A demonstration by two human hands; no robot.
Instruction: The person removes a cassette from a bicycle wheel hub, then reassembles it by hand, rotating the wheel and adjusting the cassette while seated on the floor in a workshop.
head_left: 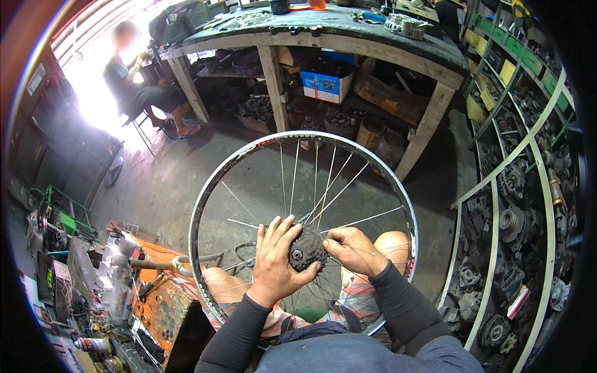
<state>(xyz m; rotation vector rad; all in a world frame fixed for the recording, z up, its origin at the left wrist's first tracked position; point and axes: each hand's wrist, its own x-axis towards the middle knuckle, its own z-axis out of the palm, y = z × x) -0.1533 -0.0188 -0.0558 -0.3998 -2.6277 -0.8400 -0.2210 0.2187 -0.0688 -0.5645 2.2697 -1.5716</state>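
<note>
A bicycle wheel lies across my lap, its black and silver rim [200, 205] circling both hands. At its middle sits a dark sprocket cassette [314, 244] around the hub. My left hand [273, 258] rests on the cassette's left side, fingers stretched out over it and the thumb along its near edge. Just right of the cassette, my right hand [354, 250] is closed in a pinch on a thin spoke [371, 253], which sticks out past the fingers. Several spokes run from the hub to the far rim, with wide gaps between some. Inside the grip, the spoke is hidden.
Beyond the wheel stands a long workbench [429, 56] with parts and a blue-white box [323, 86] below. Shelves [497, 186] of metal parts line the right. At left is a worn orange surface [155, 311] with tools. A person [127, 78] sits at far left.
</note>
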